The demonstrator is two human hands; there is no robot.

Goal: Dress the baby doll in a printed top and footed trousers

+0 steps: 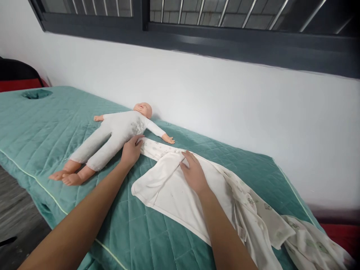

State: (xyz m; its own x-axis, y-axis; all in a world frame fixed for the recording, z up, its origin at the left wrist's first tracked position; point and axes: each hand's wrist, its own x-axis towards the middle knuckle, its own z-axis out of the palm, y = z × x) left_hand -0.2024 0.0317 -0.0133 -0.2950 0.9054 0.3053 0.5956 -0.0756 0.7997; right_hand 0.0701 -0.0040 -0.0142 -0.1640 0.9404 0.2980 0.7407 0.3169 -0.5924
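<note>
A white baby shirt (171,187) with a small printed pattern lies spread on the green quilted cover (118,221), its plain inner side partly showing. My left hand (131,152) pinches the end of a sleeve that stretches out beside the doll. Farther right, my right hand (194,173) has its thumb and fingers closed on the cloth where that sleeve joins the body. The baby doll (120,125) lies on its back just left of the shirt, arms spread, with a white cloth body and bare plastic head, hands and feet.
More patterned baby clothing (312,240) lies at the right end of the bed. A white wall (225,101) runs along the far side, under a dark window frame (239,45) with bars. The cover has a hole (37,93) at far left, near a red and black chair (18,77).
</note>
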